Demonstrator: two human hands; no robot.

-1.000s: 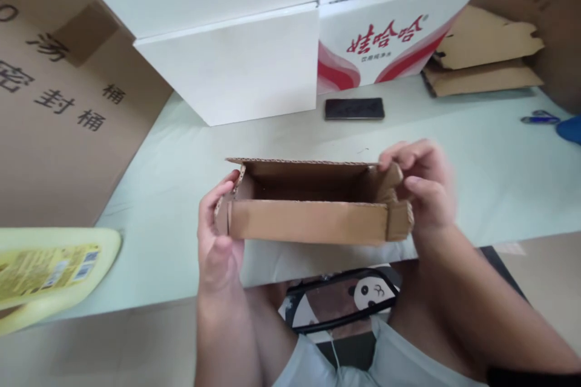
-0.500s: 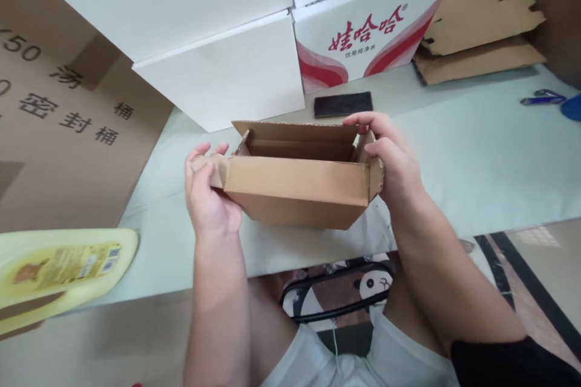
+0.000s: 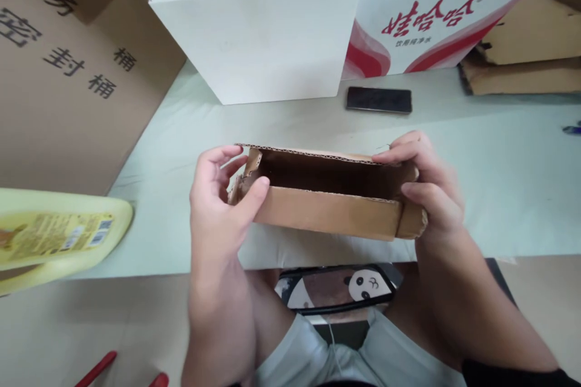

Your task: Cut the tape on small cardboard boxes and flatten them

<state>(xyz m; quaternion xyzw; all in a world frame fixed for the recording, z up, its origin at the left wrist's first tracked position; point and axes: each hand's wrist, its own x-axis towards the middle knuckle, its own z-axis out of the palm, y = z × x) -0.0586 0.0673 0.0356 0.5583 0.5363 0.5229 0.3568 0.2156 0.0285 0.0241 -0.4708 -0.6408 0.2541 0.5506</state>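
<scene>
A small brown cardboard box (image 3: pixel 327 213) is held up in front of me, its long open side facing me and its inside dark. My left hand (image 3: pixel 222 193) grips the left end, thumb on the near wall's corner and fingertips at the far flap's edge. Around the right end, my right hand (image 3: pixel 431 184) has its thumb near the end flap and its fingers on the far flap. Short end flaps stick out at both sides, partly covered by my hands. The underside of the box is hidden.
Behind lie a black phone (image 3: pixel 379 100), a white box (image 3: pixel 267 42) and a white carton with red lettering (image 3: pixel 436 30). A large brown carton (image 3: pixel 68 115) and a yellow bottle (image 3: pixel 68 233) stand left. Folded cardboard (image 3: pixel 531 75) lies right, on the pale green tablecloth (image 3: pixel 490 151).
The box has tilted so its opening faces me more. My left hand has shifted from the outer left flap onto the box's left corner. The camera view has moved too.
</scene>
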